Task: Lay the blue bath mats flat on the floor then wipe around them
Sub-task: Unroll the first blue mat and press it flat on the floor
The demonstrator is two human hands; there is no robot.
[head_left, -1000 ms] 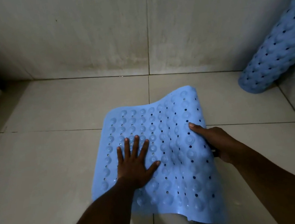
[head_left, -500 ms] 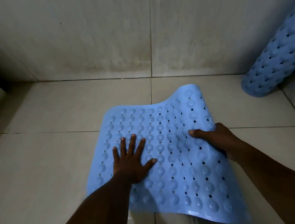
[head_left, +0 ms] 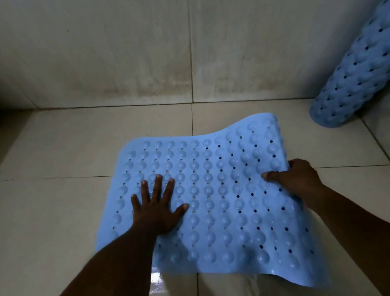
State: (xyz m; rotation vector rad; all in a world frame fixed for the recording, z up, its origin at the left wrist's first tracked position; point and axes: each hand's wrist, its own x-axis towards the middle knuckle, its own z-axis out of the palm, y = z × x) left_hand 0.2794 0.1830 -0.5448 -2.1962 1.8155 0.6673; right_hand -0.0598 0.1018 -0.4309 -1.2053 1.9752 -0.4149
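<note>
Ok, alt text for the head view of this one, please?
A person's left hand presses flat on a blue bath mat on a tiled floor, while the right hand grips its lifted right edge. A second blue mat, rolled up, stands tilted at the far right.

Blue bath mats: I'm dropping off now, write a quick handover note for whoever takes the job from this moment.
Left hand: open, fingers spread, pressing the unrolled mat onto the floor.
Right hand: grips that mat's right edge, which is lifted and wavy.
Second mat: rolled up, far right by the wall.
Done: first mat mostly spread.
Left: flatten its right side, unroll the second, wipe around both; no cloth in view.
</note>
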